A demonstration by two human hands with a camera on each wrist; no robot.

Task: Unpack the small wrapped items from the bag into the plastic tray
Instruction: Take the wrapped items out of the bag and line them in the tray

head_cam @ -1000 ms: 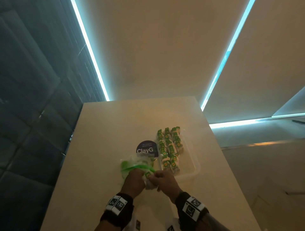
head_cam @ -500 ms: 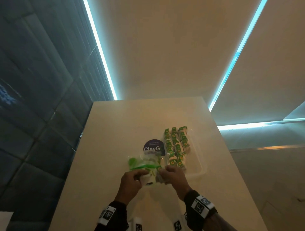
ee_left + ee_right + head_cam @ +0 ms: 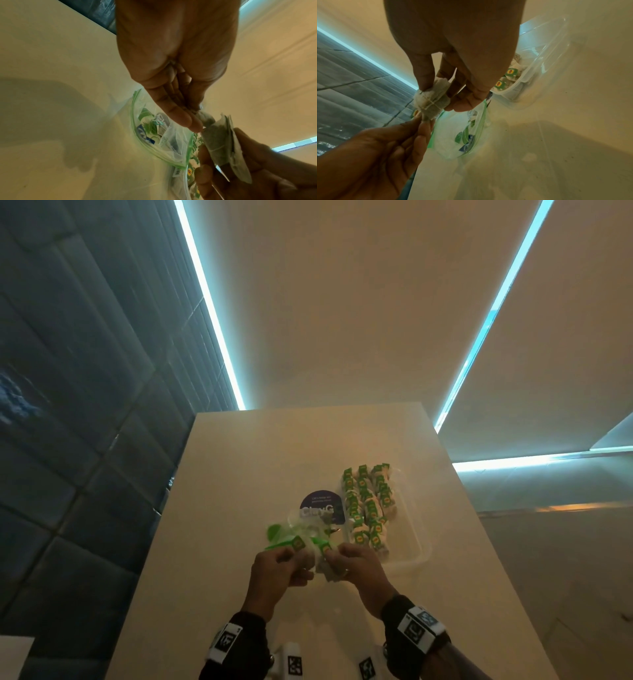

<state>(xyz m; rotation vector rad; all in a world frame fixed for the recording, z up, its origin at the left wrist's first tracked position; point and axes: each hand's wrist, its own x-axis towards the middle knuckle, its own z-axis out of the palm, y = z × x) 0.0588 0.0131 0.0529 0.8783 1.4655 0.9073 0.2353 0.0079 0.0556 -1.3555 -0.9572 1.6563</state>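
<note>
A: Head view first. Where does everything sit?

B: On the pale tabletop (image 3: pixel 239 460) a clear rectangular plastic tray (image 3: pixel 416 546) lies to the right, already lined with rows of small paper tea bags with green tags (image 3: pixel 368 501). Just left of it lies a clear zip bag with a green seal strip (image 3: pixel 301 530), partly covering a dark round sticker (image 3: pixel 322 503). The left hand (image 3: pixel 277 571) and right hand (image 3: pixel 356 566) meet above the near end of the bag, a small pale tea bag (image 3: pixel 323 563) between them.

A: Why both hands on one item?

B: My guess is they are straightening it or freeing its string before it goes to the tray; the tray being just beside the bag keeps each transfer short.

A: And the left wrist view?

B: The left hand's (image 3: pixel 173 56) fingertips (image 3: pixel 190 121) pinch one twisted end of the tea bag (image 3: pixel 216 139), while the right hand's (image 3: pixel 254 175) curled fingers hold its flat body. Below, the zip bag (image 3: pixel 164 136) gapes open, with printed green and blue packaging inside.

A: Right wrist view?

B: The right hand (image 3: pixel 453 40) grips the tea bag (image 3: pixel 431 100) between thumb and fingers; the left hand (image 3: pixel 382 152) pinches its lower tip. It looks soft, off-white, folded over, with string wound round its middle. Behind, the tray's wall (image 3: pixel 539 65) shows tagged tea bags (image 3: pixel 508 79) inside, and the zip bag (image 3: pixel 464 129) lies underneath.

A: So the item is not yet placed?

B: Correct: it is held in the air, over the bag's mouth.
</note>
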